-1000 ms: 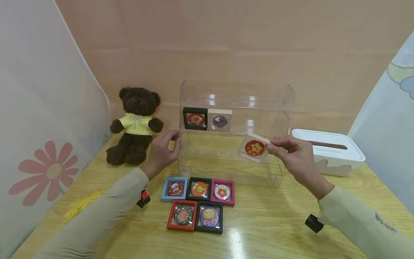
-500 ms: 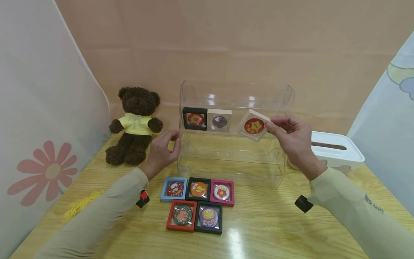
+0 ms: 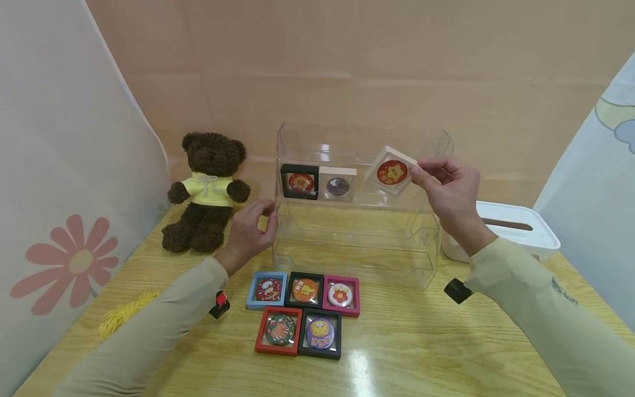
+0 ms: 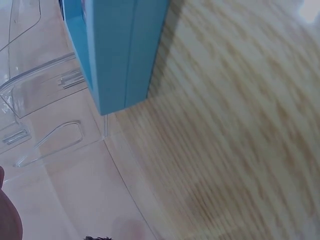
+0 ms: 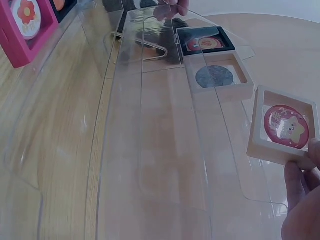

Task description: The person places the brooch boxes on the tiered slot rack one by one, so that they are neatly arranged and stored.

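Observation:
A clear acrylic display rack (image 3: 347,242) with several tiers stands on the table. My left hand (image 3: 252,229) pinches its left side edge with thumb and fingertips; in the right wrist view those fingertips (image 5: 176,6) show at the rack's far end. My right hand (image 3: 452,193) pinches a white-framed badge display case (image 3: 392,171) by its right corner. This case, with a red badge and yellow star, is tilted in front of the rack's upper part, apart from the two cases there. Those are a black-framed case (image 3: 300,182) and a white-framed case (image 3: 337,184), side by side.
On the table before the rack lie several badge cases, among them a blue one (image 3: 267,290) and a red one (image 3: 279,331). A teddy bear (image 3: 208,190) sits left. A white tissue box (image 3: 521,229) stands right; yellow yarn (image 3: 129,311) lies near the left arm.
My right hand has lifted the white-framed badge case from in front of the lower tiers to the upper part of the rack. The left hand has stayed at the rack's side.

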The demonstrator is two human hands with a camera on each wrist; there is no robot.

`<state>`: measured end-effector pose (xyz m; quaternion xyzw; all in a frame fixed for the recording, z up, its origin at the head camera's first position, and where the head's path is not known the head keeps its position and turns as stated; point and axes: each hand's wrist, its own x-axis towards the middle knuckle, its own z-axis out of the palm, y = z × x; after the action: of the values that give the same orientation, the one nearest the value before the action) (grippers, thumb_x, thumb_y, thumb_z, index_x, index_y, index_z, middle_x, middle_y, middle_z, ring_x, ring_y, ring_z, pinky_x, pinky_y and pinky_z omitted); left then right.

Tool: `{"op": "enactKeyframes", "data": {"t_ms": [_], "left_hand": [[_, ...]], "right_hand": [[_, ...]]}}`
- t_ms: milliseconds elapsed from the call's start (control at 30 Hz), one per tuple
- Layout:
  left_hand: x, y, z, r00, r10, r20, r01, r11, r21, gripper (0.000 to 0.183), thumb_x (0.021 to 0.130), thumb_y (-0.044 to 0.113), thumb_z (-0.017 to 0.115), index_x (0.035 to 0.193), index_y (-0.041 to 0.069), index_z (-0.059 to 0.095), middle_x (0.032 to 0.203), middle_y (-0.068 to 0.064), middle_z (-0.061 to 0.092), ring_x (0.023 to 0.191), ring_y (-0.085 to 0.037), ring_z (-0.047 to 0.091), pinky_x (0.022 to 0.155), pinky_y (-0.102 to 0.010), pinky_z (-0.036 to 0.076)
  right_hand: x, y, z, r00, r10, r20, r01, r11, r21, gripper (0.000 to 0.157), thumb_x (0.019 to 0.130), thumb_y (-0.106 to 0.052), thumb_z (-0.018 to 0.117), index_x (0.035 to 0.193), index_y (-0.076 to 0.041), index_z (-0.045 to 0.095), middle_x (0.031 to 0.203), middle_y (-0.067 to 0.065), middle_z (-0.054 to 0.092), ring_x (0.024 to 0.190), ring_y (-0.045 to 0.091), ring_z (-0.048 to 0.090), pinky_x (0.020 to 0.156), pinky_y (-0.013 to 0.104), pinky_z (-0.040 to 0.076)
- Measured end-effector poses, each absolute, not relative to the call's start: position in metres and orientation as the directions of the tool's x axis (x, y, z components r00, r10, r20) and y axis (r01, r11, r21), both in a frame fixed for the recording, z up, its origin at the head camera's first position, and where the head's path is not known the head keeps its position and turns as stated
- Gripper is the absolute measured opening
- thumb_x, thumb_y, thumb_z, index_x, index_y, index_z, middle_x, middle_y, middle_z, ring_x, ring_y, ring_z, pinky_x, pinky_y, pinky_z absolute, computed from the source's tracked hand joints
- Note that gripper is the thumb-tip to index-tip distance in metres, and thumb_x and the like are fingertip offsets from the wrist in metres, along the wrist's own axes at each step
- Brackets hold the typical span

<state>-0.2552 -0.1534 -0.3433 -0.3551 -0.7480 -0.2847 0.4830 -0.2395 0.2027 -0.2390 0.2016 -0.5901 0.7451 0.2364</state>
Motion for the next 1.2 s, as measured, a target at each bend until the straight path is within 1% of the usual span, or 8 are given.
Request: {"op": "enactKeyframes", "data": {"t_ms": [200, 367, 467, 567, 767, 900, 1067, 1200], "left_hand": [[-0.256, -0.154, -0.344, -0.273, 0.253, 0.928, 0.813, 0.577, 0.082, 0.018, 0.083, 0.005, 0.056, 0.094, -0.007, 0.065, 0.083, -0.014, 0.064, 0.067, -0.024, 0.064, 0.057, -0.039, 0.053], [-0.257, -0.154, -0.344, -0.277, 0.252, 0.927, 0.812, 0.578, 0.085, 0.018, 0.084, 0.005, 0.055, 0.095, -0.006, 0.065, 0.084, -0.014, 0.064, 0.068, -0.024, 0.064, 0.058, -0.039, 0.053], [-0.257, -0.153, -0.345, -0.280, 0.252, 0.926, 0.809, 0.581, 0.086, 0.019, 0.084, 0.006, 0.055, 0.095, -0.006, 0.065, 0.084, -0.014, 0.064, 0.068, -0.024, 0.064, 0.058, -0.039, 0.053], [-0.257, -0.153, -0.345, -0.278, 0.247, 0.928, 0.810, 0.580, 0.089, 0.019, 0.084, 0.006, 0.055, 0.095, -0.006, 0.065, 0.084, -0.014, 0.064, 0.068, -0.024, 0.064, 0.058, -0.040, 0.053], [-0.254, -0.153, -0.344, -0.297, 0.229, 0.927, 0.811, 0.573, 0.118, 0.018, 0.083, 0.006, 0.056, 0.094, -0.005, 0.065, 0.083, -0.013, 0.064, 0.068, -0.024, 0.063, 0.058, -0.040, 0.053], [-0.253, -0.152, -0.342, -0.310, 0.228, 0.923, 0.805, 0.579, 0.128, 0.020, 0.085, 0.009, 0.055, 0.094, -0.005, 0.065, 0.084, -0.013, 0.063, 0.069, -0.024, 0.064, 0.060, -0.040, 0.053], [-0.252, -0.152, -0.342, -0.314, 0.238, 0.919, 0.804, 0.582, 0.124, 0.020, 0.086, 0.009, 0.055, 0.095, -0.006, 0.064, 0.084, -0.014, 0.063, 0.069, -0.024, 0.064, 0.060, -0.040, 0.053], [-0.253, -0.152, -0.342, -0.298, 0.243, 0.923, 0.809, 0.578, 0.109, 0.018, 0.084, 0.005, 0.057, 0.096, -0.006, 0.065, 0.084, -0.014, 0.064, 0.068, -0.025, 0.064, 0.059, -0.041, 0.053]], "right_hand": [[-0.246, 0.199, -0.236, -0.816, 0.134, 0.563, -0.578, -0.184, -0.795, 0.011, 0.077, 0.015, 0.068, 0.085, 0.007, 0.068, 0.082, 0.012, 0.066, 0.078, 0.016, 0.066, 0.072, 0.028, 0.054], [-0.251, 0.197, -0.235, -0.803, 0.128, 0.583, -0.596, -0.172, -0.784, 0.014, 0.076, 0.017, 0.068, 0.083, 0.005, 0.069, 0.081, 0.011, 0.066, 0.076, 0.014, 0.066, 0.071, 0.027, 0.054], [-0.252, 0.196, -0.235, -0.786, 0.117, 0.607, -0.617, -0.088, -0.782, 0.013, 0.076, 0.014, 0.070, 0.084, 0.004, 0.070, 0.082, 0.009, 0.067, 0.076, 0.014, 0.066, 0.070, 0.024, 0.053], [-0.252, 0.195, -0.234, -0.774, 0.104, 0.624, -0.622, 0.052, -0.781, 0.011, 0.077, 0.009, 0.072, 0.087, 0.004, 0.070, 0.082, 0.004, 0.067, 0.078, 0.013, 0.065, 0.069, 0.019, 0.052], [-0.249, 0.189, -0.228, -0.794, 0.094, 0.600, -0.555, 0.288, -0.780, 0.017, 0.079, 0.001, 0.074, 0.093, 0.008, 0.068, 0.082, -0.003, 0.067, 0.081, 0.010, 0.063, 0.070, 0.017, 0.049], [-0.251, 0.188, -0.230, -0.807, 0.087, 0.584, -0.525, 0.345, -0.778, 0.016, 0.079, 0.000, 0.074, 0.093, 0.006, 0.069, 0.082, -0.005, 0.066, 0.081, 0.009, 0.062, 0.072, 0.017, 0.047], [-0.251, 0.186, -0.233, -0.800, 0.060, 0.597, -0.539, 0.363, -0.760, 0.015, 0.079, 0.001, 0.074, 0.092, 0.007, 0.068, 0.085, 0.002, 0.066, 0.080, 0.009, 0.061, 0.073, 0.018, 0.047], [-0.252, 0.186, -0.236, -0.807, 0.034, 0.590, -0.537, 0.374, -0.756, 0.013, 0.080, 0.000, 0.074, 0.090, 0.005, 0.069, 0.087, 0.006, 0.067, 0.080, 0.010, 0.061, 0.075, 0.019, 0.048]]}}
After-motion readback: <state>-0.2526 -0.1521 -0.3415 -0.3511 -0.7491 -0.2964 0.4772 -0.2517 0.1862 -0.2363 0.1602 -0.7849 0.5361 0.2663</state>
